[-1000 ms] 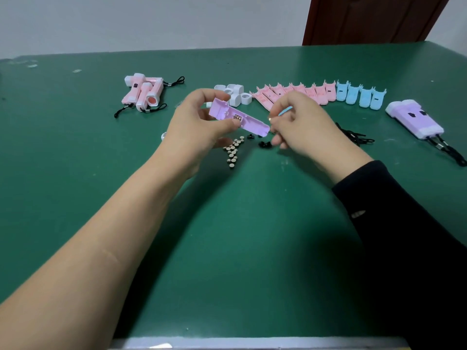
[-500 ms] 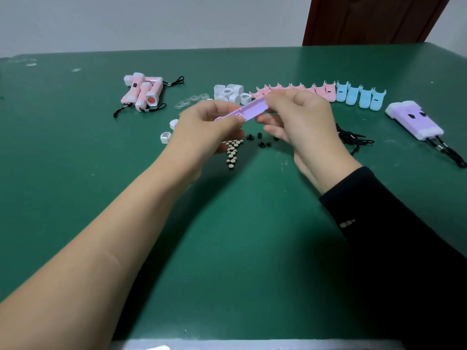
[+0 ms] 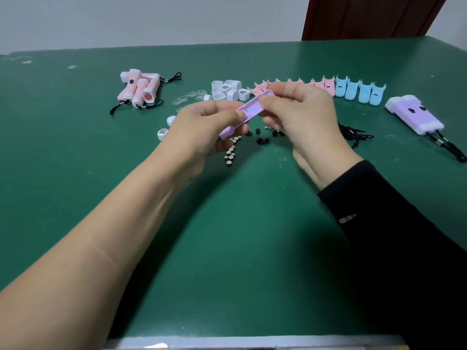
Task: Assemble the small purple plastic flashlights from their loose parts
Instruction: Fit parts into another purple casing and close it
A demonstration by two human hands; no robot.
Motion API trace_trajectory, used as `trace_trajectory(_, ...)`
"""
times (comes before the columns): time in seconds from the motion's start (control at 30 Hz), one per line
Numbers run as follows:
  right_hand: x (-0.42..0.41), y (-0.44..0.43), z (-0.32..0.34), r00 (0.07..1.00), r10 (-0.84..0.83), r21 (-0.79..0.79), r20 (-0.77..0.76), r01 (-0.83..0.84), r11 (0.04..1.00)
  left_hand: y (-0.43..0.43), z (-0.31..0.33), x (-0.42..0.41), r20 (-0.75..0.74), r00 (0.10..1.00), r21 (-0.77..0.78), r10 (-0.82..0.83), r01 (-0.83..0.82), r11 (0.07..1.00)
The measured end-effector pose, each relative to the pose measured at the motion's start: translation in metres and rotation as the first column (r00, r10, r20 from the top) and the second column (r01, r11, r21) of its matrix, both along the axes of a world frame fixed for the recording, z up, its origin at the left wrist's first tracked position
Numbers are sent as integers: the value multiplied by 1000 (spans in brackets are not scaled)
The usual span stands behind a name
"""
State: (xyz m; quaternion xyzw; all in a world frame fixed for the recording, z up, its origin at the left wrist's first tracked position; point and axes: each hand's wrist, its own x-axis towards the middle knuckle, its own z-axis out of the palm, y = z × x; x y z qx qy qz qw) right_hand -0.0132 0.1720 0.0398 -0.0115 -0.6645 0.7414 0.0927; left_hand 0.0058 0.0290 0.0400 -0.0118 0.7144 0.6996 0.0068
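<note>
Head view: looks down on a green worktop [image 3: 227, 236] set against a pale wall, with a dark red door [image 3: 366, 16] behind the far right corner.

Above the worktop's middle, nearer the far edge and clear of the surface: a long purple flashlight shell [image 3: 250, 108], tilted so that its far end rises to the right. Pinched at the near, lower end by the left hand [image 3: 202, 127], thumb on top and fingers curled beneath. Pinched at the far, upper end by the right hand [image 3: 300, 117], fingertips curled over it. Black sleeve [image 3: 394, 228] on the right arm, bare forearm on the left.

Toward the far left corner: a heap of pink flashlights [image 3: 139, 89] with black cords. Along the far edge, from the middle rightward: a cluster of white caps [image 3: 227, 90], then a row of pink shell halves [image 3: 326, 84], partly hidden behind the right hand, then four blue shell halves [image 3: 358, 90]. Just left of the white caps: a few clear lenses [image 3: 189, 97]. Near the right edge: two finished purple flashlights [image 3: 414, 114] lying side by side and touching, cords trailing toward the near side.

Under and just beside the hands: a scatter of small round button cells [image 3: 231, 152], some small black parts [image 3: 262, 138], and a tangle of black lanyards [image 3: 353, 133] to the right of the right wrist. Beside the left hand, on its left: two more white caps [image 3: 162, 133].
</note>
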Motion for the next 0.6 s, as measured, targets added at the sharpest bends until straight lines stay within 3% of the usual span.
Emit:
trace_trajectory(0.5, -6, 9, 1, 999, 21, -14, 28, -20, 1000, 0, -4, -3, -12, 998, 53, 54, -53, 997)
trace_trajectory(0.6, -6, 16, 5, 988, 154, -106, -8, -154, 982, -6, -3, -7, -3, 992, 113, 123, -121, 986)
